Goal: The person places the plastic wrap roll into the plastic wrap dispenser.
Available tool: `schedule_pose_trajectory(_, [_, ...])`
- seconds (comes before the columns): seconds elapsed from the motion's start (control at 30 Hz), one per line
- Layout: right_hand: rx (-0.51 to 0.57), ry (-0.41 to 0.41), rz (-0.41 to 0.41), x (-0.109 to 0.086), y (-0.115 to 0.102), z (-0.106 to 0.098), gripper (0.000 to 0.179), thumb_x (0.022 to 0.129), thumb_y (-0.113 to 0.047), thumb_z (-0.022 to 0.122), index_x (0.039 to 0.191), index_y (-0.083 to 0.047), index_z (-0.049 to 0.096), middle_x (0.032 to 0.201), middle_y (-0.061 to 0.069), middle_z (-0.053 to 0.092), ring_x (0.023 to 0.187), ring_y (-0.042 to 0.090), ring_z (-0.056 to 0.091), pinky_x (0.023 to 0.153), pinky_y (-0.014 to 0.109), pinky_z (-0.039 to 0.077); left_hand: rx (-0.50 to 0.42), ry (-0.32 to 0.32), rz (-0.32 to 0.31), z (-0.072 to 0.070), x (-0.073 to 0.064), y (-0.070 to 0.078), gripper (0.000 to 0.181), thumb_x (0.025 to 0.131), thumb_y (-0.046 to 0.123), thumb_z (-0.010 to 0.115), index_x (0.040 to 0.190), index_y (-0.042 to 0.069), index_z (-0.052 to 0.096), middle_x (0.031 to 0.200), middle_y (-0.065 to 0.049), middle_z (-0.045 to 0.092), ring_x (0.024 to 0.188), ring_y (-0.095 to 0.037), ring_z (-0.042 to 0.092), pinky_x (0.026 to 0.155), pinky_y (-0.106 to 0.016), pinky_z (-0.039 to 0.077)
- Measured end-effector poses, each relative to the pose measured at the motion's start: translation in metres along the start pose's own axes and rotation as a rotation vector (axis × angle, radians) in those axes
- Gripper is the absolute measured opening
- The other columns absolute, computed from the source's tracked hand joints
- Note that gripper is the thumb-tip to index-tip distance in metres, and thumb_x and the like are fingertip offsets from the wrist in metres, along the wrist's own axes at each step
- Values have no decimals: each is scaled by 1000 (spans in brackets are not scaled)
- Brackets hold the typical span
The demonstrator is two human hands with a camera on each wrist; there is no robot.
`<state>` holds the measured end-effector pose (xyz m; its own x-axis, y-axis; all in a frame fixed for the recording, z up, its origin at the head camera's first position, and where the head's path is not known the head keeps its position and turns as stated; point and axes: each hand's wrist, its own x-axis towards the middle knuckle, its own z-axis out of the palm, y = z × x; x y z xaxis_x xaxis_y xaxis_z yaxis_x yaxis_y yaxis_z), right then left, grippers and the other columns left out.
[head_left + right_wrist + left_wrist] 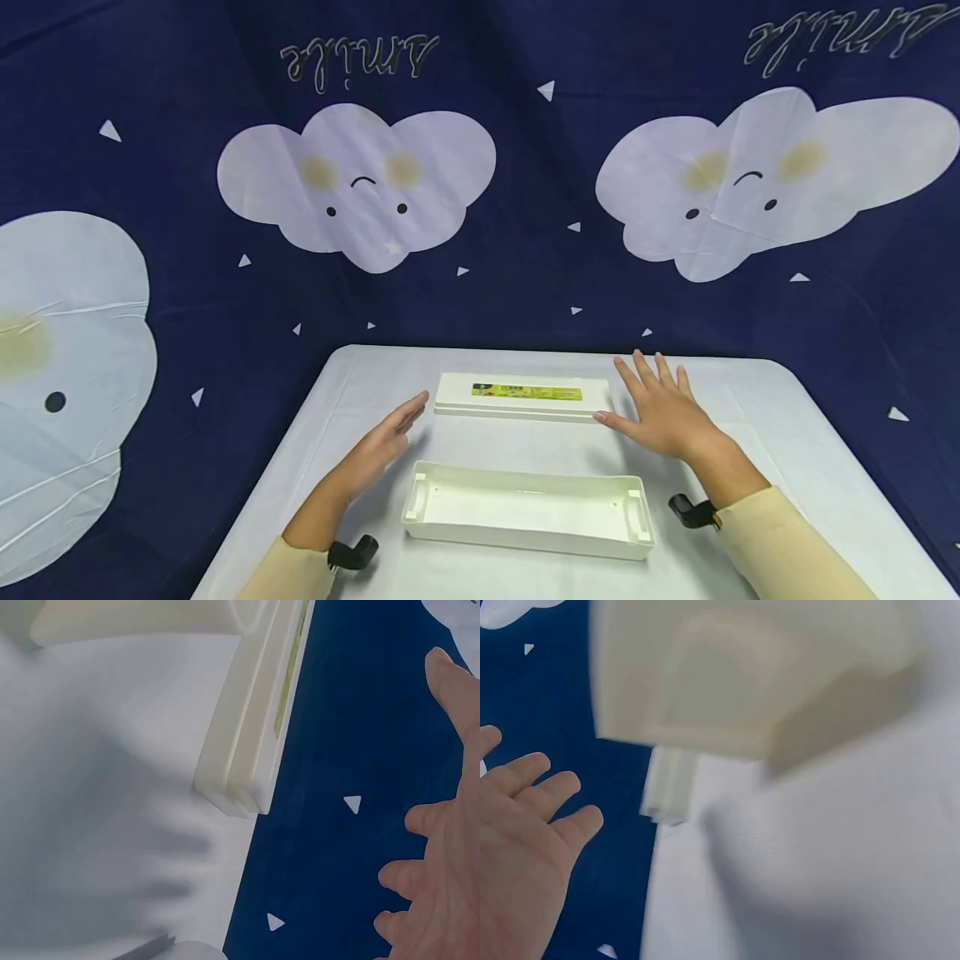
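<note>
A long white box (517, 407) with a yellow-green label (527, 392) lies near the table's far side. In front of it sits an open, cream-coloured long tray (525, 537), with nothing visible inside. My left hand (378, 450) hovers at the left, its fingers extended toward the labelled box's left end. On the other side my right hand (663, 414) is spread, its thumb close to the box's right end; contact cannot be told from the head view. In the right wrist view the hand (442, 877) appears apart from the box (240, 742). Neither hand holds anything.
The white table (367, 375) has rounded far corners. Behind it hangs a dark blue cloth (540, 300) printed with clouds and small triangles. A black wrist-worn device (352, 553) sits on the left wrist, another black device (693, 512) on the right.
</note>
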<state>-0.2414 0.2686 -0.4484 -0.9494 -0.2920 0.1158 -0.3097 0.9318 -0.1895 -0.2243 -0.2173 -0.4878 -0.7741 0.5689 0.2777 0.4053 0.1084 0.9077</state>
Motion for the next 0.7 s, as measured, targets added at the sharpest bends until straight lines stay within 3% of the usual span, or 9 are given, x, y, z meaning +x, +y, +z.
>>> schedule_pose_trajectory(0.07, [18, -4, 11, -1, 2, -1, 108, 95, -80, 48, 168, -5, 22, 170, 31, 8, 152, 59, 0, 116, 75, -8, -84, -2, 51, 6, -10, -13, 68, 111, 25, 51, 167, 1, 20, 171, -22, 18, 156, -43, 16, 125, -43, 18])
schedule_pose_trajectory(0.13, [51, -4, 26, -3, 5, -3, 108, 96, -79, 49, 168, -5, 19, 170, 30, 6, 152, 59, -1, 115, 75, -10, -136, 1, 63, 14, -19, -24, 73, 108, 20, 58, 166, -2, 19, 170, -25, 18, 156, -40, 17, 124, -32, 18])
schedule_pose_trajectory(0.23, [119, 9, 60, -9, 14, -8, 105, 98, -75, 50, 169, -6, 13, 170, 31, 3, 151, 59, -3, 115, 74, -12, -173, 24, -1, 26, -29, -35, 88, 100, 23, 74, 166, 2, 21, 171, -20, 20, 157, -28, 19, 121, -22, 18])
schedule_pose_trajectory(0.3, [168, 18, 86, -17, 22, -11, 104, 100, -72, 50, 169, -6, 9, 170, 31, 1, 151, 60, -5, 114, 75, -13, -203, 47, -59, 34, -33, -38, 98, 92, 26, 83, 167, 5, 23, 171, -15, 23, 157, -22, 21, 120, -21, 18])
schedule_pose_trajectory(0.37, [208, 26, 106, -25, 29, -13, 102, 102, -69, 51, 169, -6, 7, 170, 32, 1, 150, 62, -5, 114, 75, -12, -229, 66, -84, 39, -36, -39, 106, 86, 28, 89, 166, 4, 24, 171, -15, 25, 157, -26, 22, 120, -23, 20])
schedule_pose_trajectory(0.47, [276, 32, 131, -37, 38, -12, 100, 104, -64, 51, 169, -4, 6, 169, 32, 1, 150, 62, -5, 114, 76, -10, -284, 81, -111, 43, -38, -40, 115, 78, 17, 94, 166, -1, 22, 170, -16, 27, 156, -35, 21, 120, -27, 24])
schedule_pose_trajectory(0.57, [361, 29, 161, -52, 47, -10, 96, 106, -59, 51, 169, -4, 4, 169, 33, 2, 150, 61, -4, 115, 78, -3, -318, 88, -146, 46, -40, -40, 119, 72, 6, 94, 165, -2, 21, 170, -16, 27, 156, -35, 21, 118, -28, 28])
schedule_pose_trajectory(0.7, [479, 12, 220, -76, 58, -8, 89, 109, -53, 47, 169, -7, 0, 167, 36, 8, 148, 64, 9, 110, 82, 15, -367, 99, -174, 48, -42, -41, 120, 69, -3, 94, 165, -1, 21, 170, -16, 27, 156, -29, 22, 118, -28, 30])
